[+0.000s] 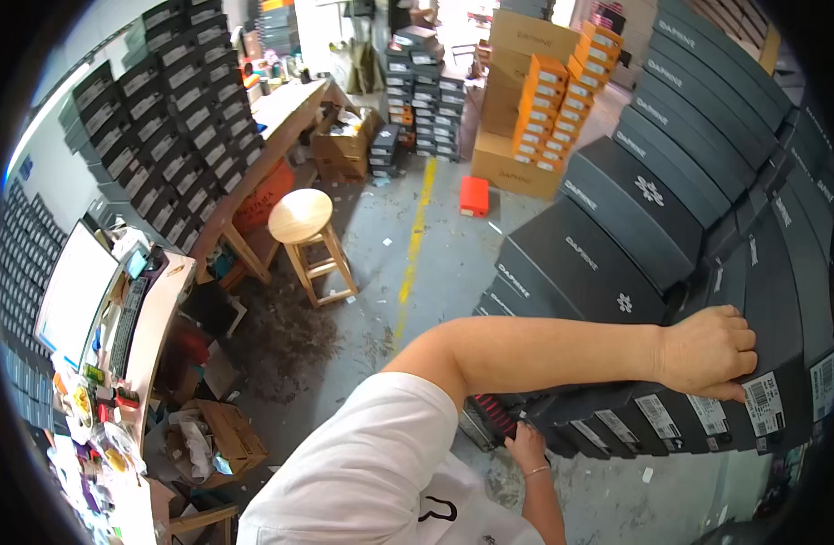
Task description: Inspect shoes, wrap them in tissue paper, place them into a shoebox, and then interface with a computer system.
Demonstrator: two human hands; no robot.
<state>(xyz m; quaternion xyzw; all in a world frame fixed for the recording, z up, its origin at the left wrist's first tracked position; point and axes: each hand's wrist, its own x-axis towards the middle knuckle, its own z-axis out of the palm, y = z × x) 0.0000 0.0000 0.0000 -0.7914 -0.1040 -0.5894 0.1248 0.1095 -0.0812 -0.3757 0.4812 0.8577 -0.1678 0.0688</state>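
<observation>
the grey painted floor (462, 254), marked with a worn yellow stripe (415, 241), bears a round-topped pale wooden stool (301, 216), a small red-orange box (473, 196) and a large brown cardboard carton (501, 171). a light wooden desk (155, 338) carries a black keyboard (131, 318) and a bright-screened monitor (76, 286); a long wooden bench (299, 102) holds columns of dark grey boxes (163, 123).

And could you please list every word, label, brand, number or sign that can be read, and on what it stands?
I leave wording and brand names unquoted.
Dark boxes: large pale lettering, readable; white flower-like signs.
White label by the left hand: barcode; fine print too small to read.
Brown carton: dark lettering, readable.
Orange boxes: pale labels, too small to read.
White shirt: black mark, partly visible.
</observation>
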